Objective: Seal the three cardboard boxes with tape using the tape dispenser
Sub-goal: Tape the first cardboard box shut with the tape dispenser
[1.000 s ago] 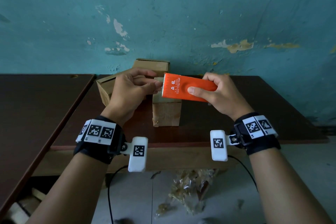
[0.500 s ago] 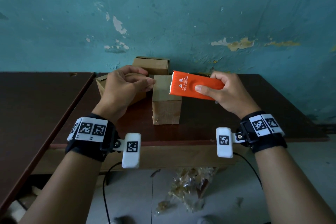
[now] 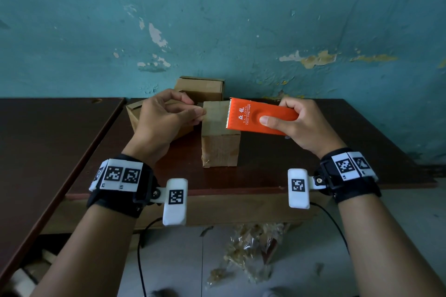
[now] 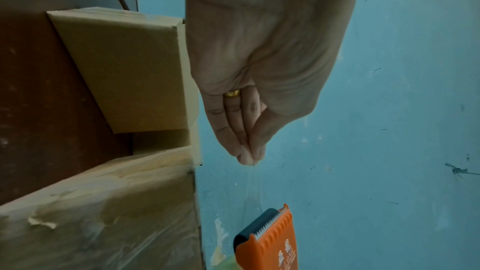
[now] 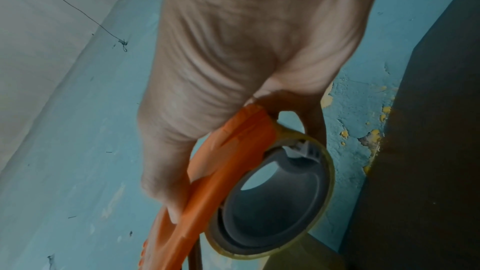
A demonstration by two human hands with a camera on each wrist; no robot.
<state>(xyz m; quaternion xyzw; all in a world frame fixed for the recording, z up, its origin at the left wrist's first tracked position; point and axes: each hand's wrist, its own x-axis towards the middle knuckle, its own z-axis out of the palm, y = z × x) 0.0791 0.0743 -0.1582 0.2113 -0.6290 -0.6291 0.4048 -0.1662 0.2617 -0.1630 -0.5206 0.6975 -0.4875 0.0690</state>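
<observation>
Three cardboard boxes stand on the dark table [image 3: 289,157]: a taped centre box [image 3: 220,142], one at the left [image 3: 134,116] behind my left hand, and one at the back [image 3: 202,87]. My right hand [image 3: 275,113] grips the orange tape dispenser [image 3: 243,113] above the centre box, serrated edge pointing left. In the right wrist view my right hand [image 5: 182,202] wraps the dispenser [image 5: 228,151] and its tape roll [image 5: 275,192]. My left hand [image 3: 201,113] pinches the clear tape end. From the left hand [image 4: 249,158] a faint strand runs to the dispenser [image 4: 270,237].
A second dark table [image 3: 48,142] adjoins on the left. The teal wall [image 3: 265,31] stands right behind the boxes. Crumpled plastic wrap [image 3: 248,255] lies on the floor under the table's front edge, and cables hang from my wrists.
My right hand has carried the dispenser to the right, away from my left fingertips, so the gap between them has widened. My left hand has shifted slightly left.
</observation>
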